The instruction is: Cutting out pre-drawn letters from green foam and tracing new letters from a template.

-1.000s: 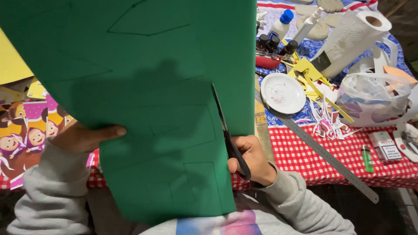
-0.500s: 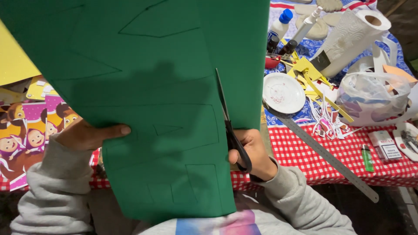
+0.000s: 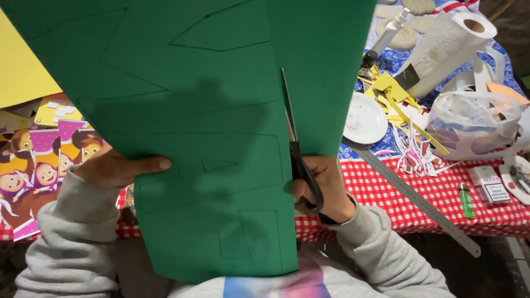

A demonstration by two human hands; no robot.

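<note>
At the far left, a yellow sheet point(image 3: 25, 72) and colourful cartoon-printed paper pieces point(image 3: 38, 165) lie on the tabletop point(image 3: 441, 193), half covered by the work. The left hand point(image 3: 118, 170) grips the left edge of the large green foam sheet point(image 3: 193, 138), thumb on the front side and the other fingers hidden behind, so it is closed on the sheet; this seems to keep the sheet raised and tight in front of the person, above the tabletop, so the blades can pass freely. Pencil outlines of shapes are drawn on the green surface, and a long cut already runs down from its top edge. In this cut stand the black scissors point(image 3: 298, 160), pointing upward and away from the body, probably to follow the line. The right hand point(image 3: 323, 185) is closed around the scissor handles, below the sheet's right strip. Further right, on the red checked cloth, lie a white plate point(image 3: 364, 118), a long metal ruler point(image 3: 419, 201), yellow paper scraps point(image 3: 397, 102), a paper towel roll point(image 3: 447, 49), a plastic bag point(image 3: 475, 124) and a green lighter point(image 3: 466, 200).
</note>
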